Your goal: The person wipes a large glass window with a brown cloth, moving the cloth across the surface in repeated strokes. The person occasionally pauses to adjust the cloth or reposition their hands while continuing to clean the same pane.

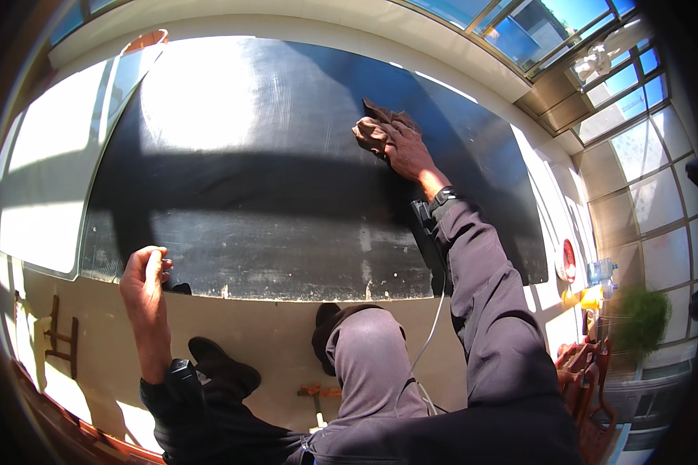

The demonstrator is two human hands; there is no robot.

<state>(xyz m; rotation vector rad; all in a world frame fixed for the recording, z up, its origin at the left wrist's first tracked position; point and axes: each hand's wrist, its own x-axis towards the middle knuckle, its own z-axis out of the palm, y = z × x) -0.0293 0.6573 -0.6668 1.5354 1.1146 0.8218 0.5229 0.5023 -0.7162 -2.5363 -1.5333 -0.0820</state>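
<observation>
A large black panel (244,180) lies flat before me, with pale scuffs and chipped spots along its near edge. On its upper right part, my right hand (407,145) is pressed on a crumpled brown cloth (374,137), fingers partly sunk in the folds. My left hand (145,273) hovers at the panel's near left corner, its fingers curled in and the thumb against them. Nothing is visible in that hand, though its palm side is hidden. Strong sunlight glares on the panel's upper left, and dark shadow bands cross it.
A clear sheet (72,174), apparently glass, adjoins the panel's left edge. My knee (369,343) is close to the near edge. A cable (433,331) runs along my right arm. Red wooden furniture (581,372), a green plant (640,322) and a plastic bottle (601,270) stand right.
</observation>
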